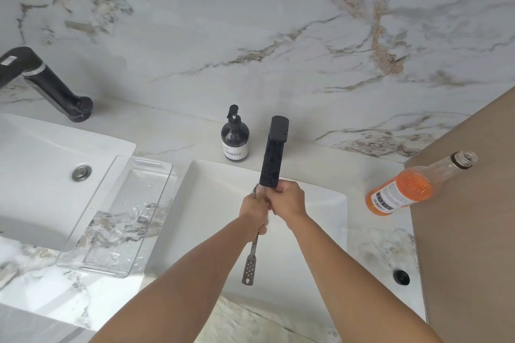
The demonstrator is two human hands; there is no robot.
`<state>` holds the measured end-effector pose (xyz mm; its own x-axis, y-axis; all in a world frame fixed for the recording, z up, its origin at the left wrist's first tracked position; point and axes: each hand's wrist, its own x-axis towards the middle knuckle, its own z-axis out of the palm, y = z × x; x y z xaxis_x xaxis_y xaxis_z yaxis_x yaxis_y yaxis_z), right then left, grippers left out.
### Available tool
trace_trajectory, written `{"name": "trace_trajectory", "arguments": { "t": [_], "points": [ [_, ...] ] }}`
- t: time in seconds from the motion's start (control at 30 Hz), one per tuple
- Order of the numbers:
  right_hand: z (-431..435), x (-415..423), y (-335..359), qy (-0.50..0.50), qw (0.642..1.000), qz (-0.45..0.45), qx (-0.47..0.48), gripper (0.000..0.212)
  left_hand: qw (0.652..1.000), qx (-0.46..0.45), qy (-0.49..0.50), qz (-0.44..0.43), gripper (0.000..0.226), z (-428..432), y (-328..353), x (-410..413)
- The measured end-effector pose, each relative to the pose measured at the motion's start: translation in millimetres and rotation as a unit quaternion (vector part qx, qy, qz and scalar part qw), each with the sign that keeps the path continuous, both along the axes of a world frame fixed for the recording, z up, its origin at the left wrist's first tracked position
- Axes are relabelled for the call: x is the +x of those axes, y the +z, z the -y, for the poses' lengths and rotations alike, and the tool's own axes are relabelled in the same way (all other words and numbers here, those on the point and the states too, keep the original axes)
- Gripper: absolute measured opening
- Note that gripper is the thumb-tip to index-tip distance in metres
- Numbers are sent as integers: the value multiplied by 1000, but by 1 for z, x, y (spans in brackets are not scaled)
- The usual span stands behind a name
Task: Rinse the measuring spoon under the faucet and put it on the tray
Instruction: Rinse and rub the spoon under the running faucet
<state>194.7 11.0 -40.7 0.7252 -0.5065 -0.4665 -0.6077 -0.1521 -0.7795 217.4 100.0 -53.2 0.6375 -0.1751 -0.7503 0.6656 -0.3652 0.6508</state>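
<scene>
**Both hands on the spoon at the spout**

Both of my hands meet just under the end of the black faucet point(273, 152), over the white right-hand sink point(320, 231). My left hand point(255, 210) is wrapped around the upper handle of the metal measuring spoon point(250, 259), gripping it firmly. My right hand point(287, 200) is curled in a fist pressed against the left, right at the spoon's bowl end; whether its fingers actually clasp the bowl I cannot tell, since the bowl is hidden between my hands. The spoon's handle hangs down toward me, its flat perforated end free above the basin.

To my left, the clear plastic tray point(92, 234) lies across the strip of marble counter between the two sinks, wet with droplets and well apart from the spoon. A dark soap pump bottle point(235, 138) stands behind the sink, beside the faucet's base. An uncapped bottle of orange drink point(404, 192) stands at the right, by the tan panel point(468, 217). A second black faucet point(47, 83) sits over the left sink point(33, 153).
</scene>
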Motion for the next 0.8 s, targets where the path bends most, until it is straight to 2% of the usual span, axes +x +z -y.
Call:
{"name": "trace_trajectory", "arguments": {
  "t": [0.03, 0.07, 0.13, 0.17, 0.23, 0.33, 0.4, 0.5, 0.67, 0.8],
  "points": [
    [1, -1, 2, 25, 999, -9, 32, 9, 1000, 3, -3, -4, 45, -2, -2, -1],
    [3, -3, 3, 45, 995, -14, 89, 19, 1000, -19, -2, -16, 44, -4, -2, -2],
    [9, -6, 5, 46, 971, 3, 235, 36, 993, -103, 22, -59, 33, -11, -4, -2],
    [11, -8, 5, 37, 958, 17, 284, 39, 987, -132, 35, -80, 29, -15, -4, -1],
    [13, -13, 4, 20, 947, 30, 319, 33, 981, -161, 27, -102, 28, -22, -3, 1],
    [14, -18, -2, -22, 954, 40, 297, 23, 982, -172, -29, -66, 27, -28, 2, 2],
    [16, -16, -7, -81, 953, 64, 285, 22, 981, -188, -32, -40, 20, -30, 5, 5],
    [20, -16, -13, -128, 955, 80, 255, 20, 982, -179, -61, -14, 25, -32, 6, 11],
    [20, -12, -8, -23, 958, -16, 287, 12, 978, -52, -183, 90, 25, -43, 5, 15],
    [23, 5, 0, 91, 973, -69, 201, 11, 974, -49, -182, 128, 28, -55, -3, 12]
  ]
}}
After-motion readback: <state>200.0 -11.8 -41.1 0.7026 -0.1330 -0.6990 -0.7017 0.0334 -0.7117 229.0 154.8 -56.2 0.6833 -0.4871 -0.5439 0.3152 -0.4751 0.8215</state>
